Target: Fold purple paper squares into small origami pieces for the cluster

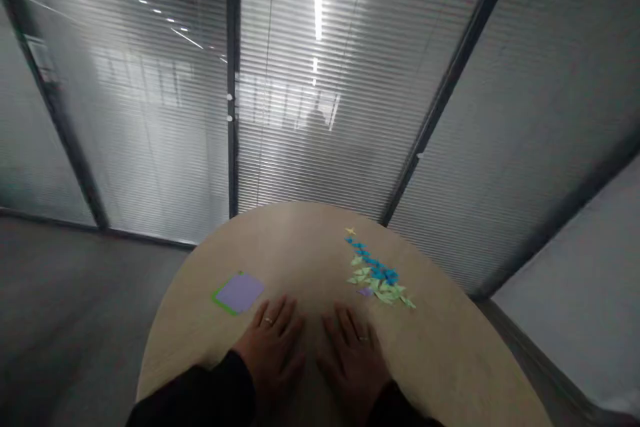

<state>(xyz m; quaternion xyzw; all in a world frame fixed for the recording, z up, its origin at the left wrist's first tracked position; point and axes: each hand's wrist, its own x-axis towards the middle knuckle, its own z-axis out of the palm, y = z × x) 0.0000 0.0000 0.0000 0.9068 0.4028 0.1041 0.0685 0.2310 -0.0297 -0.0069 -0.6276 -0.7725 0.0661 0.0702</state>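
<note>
- Dark sleeves [215,390] are coming in from the bottom edge, and out of them both bare hands are lying on the round table [300,230], backs facing up.
- Left hand [275,343] is resting flat, its fingers spreading a little and pointing away from the body; it is gripping nothing that I can see.
- Right hand [353,360] is resting in the same way, apart from the left one, with bare table showing between them; what is under the palms, I cannot tell.
- Ahead and to the left of the left fingertips, a purple sheet [241,292] is lying just beside them, clearly nearer to this hand. It is sitting turned, with one corner pointing toward the hands, and a green sheet [225,302] is showing from under its near-left edge.
- Ahead and to the right of the right fingertips, small folded pieces [385,292] are lying in a long group, nearer to the right hand. Its long axis is running slantwise, from a yellow star [351,231] at the far end toward the near right.
- Within this group, a small purple piece [366,291] is lying closest to the right fingertips, without touching them.
</note>
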